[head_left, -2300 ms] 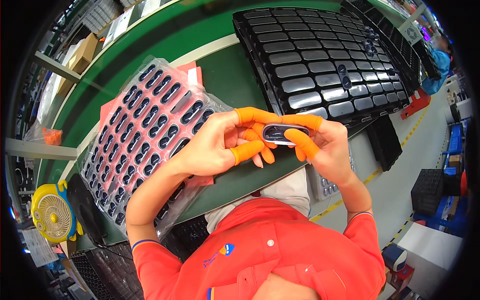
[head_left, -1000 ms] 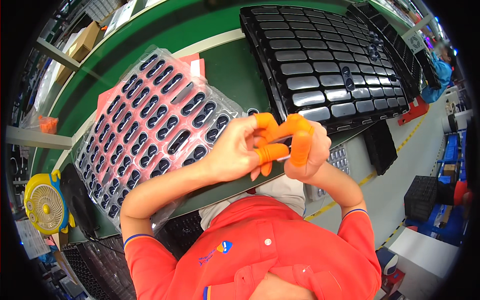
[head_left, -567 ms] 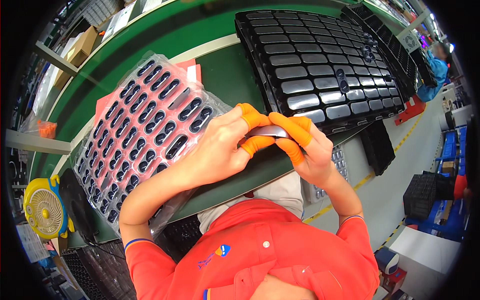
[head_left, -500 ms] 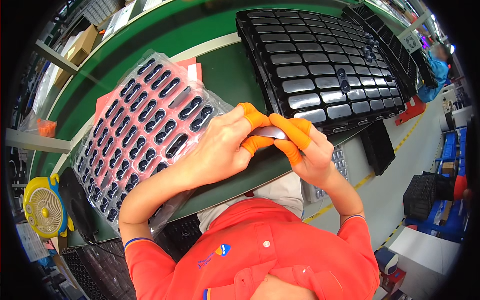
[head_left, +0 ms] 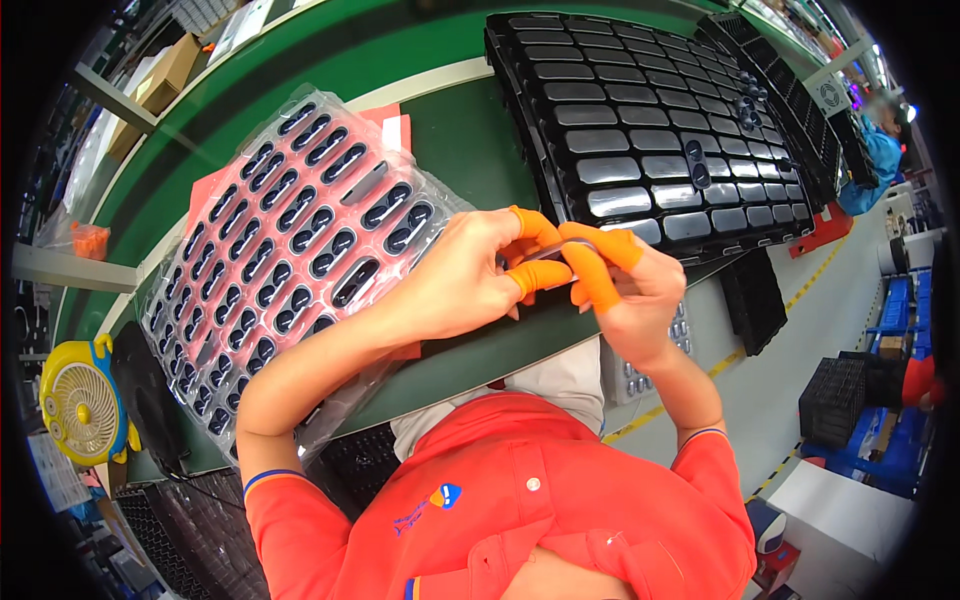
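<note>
In front of me, both hands grip one slim oblong piece (head_left: 546, 253), dark and shiny, seen almost edge-on. My left hand (head_left: 468, 268) pinches its left end, with orange finger covers on the fingertips. My right hand (head_left: 632, 285), also in orange finger covers, is closed on the other end; its fingers hide much of the piece. Left of my hands lies a clear blister tray (head_left: 375, 245) over pink material, its slots holding many dark oblong parts with two round spots. Beyond my right hand is a black pocketed tray (head_left: 620, 172) with a dark two-circle part (head_left: 697, 165) on it.
A yellow fan (head_left: 83, 410) stands at the left, beside a black object (head_left: 150, 400). More black trays (head_left: 775, 90) lean at the far right. Under the table's right edge is a grey tray of small parts (head_left: 637, 375). A person in blue (head_left: 875, 155) is farther off.
The piece has been turned from showing its broad silvery face to nearly edge-on. My fingers have shifted around it, and both hands sit slightly farther right in the picture.
</note>
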### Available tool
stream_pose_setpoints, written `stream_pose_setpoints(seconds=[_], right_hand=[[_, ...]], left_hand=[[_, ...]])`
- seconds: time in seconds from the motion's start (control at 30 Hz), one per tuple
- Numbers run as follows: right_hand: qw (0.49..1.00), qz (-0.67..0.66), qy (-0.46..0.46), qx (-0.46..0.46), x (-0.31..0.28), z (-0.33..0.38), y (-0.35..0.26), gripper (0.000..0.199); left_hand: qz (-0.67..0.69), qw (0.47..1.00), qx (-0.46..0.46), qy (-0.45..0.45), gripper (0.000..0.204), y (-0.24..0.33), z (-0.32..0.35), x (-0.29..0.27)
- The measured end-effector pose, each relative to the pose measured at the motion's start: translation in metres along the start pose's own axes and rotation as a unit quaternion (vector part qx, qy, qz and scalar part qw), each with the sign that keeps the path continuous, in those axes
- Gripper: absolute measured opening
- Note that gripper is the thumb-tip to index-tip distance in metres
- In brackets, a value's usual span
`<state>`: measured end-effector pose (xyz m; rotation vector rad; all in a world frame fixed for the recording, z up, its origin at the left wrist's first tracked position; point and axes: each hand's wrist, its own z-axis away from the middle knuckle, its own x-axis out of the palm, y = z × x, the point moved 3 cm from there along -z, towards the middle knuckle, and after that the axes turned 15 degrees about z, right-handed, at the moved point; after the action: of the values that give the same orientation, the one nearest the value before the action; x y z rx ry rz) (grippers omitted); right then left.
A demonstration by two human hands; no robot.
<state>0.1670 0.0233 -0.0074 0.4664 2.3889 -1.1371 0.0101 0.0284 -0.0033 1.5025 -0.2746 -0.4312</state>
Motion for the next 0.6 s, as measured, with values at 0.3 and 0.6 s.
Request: stream_pose_setpoints(seconds=[0.3, 0.6], right_hand=[[0.963, -0.196, -0.009, 0.186, -0.007, 0.006, 0.004, 0.02], [0.99, -0.098, -0.045, 0.089, 0.003, 0.011, 0.003, 0.022]], left_hand=[[0.267, 0.962, -0.049, -0.037, 0.027, 0.009, 0.009, 0.0], [0.051, 0.997, 0.055, 0.005, 0.02, 0.001, 0.009, 0.0]])
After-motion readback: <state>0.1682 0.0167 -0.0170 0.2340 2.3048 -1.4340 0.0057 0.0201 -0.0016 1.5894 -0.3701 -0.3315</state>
